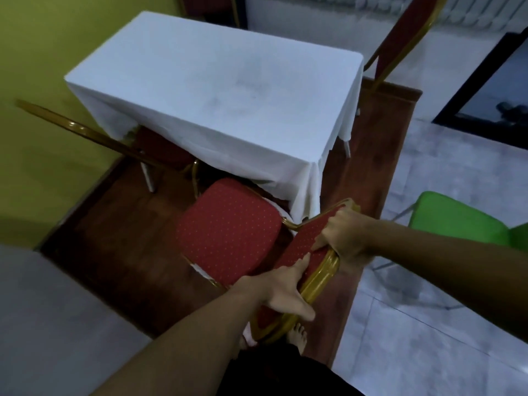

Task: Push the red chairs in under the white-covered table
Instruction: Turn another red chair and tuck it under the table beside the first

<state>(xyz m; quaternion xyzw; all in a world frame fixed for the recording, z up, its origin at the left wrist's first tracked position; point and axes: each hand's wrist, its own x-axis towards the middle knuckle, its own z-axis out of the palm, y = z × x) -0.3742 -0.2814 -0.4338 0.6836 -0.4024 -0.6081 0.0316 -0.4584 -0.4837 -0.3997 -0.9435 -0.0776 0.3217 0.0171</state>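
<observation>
Left hand: the left hand [281,292] is clamped over the gold top rail of the chair back, thumb laid forward along the red padding, fingers curled around the rail's near side.
Right hand: the right hand [344,235] grips the same rail farther along, thumb on the padded face and the other fingers wrapped behind the frame.
Chair in hand: the red chair [228,232] stands at the near corner of the table, turned at an angle to it; the front of its dotted seat is just under the hanging cloth, most of the seat out in the open.
Table: the white-covered table [217,90] sits on a strip of brown wooden floor [120,238], its cloth draping low on the near side and touching the seat's far edge.
In the way: a table leg [347,148] shows below the cloth at the right corner, and the cloth's corner folds hang just beside the chair back.
Second chair: another red chair [148,150] is on the left side, seat partly under the cloth, its gold back leaning out toward the yellow-green wall [43,67].
Third chair: a red chair back [400,41] rises beyond the far right corner.
Further out: a green chair [457,221] stands on the pale tiled floor to the right, well apart from the table.
Below: a bare foot [298,335] is just beside the chair's rear leg.
</observation>
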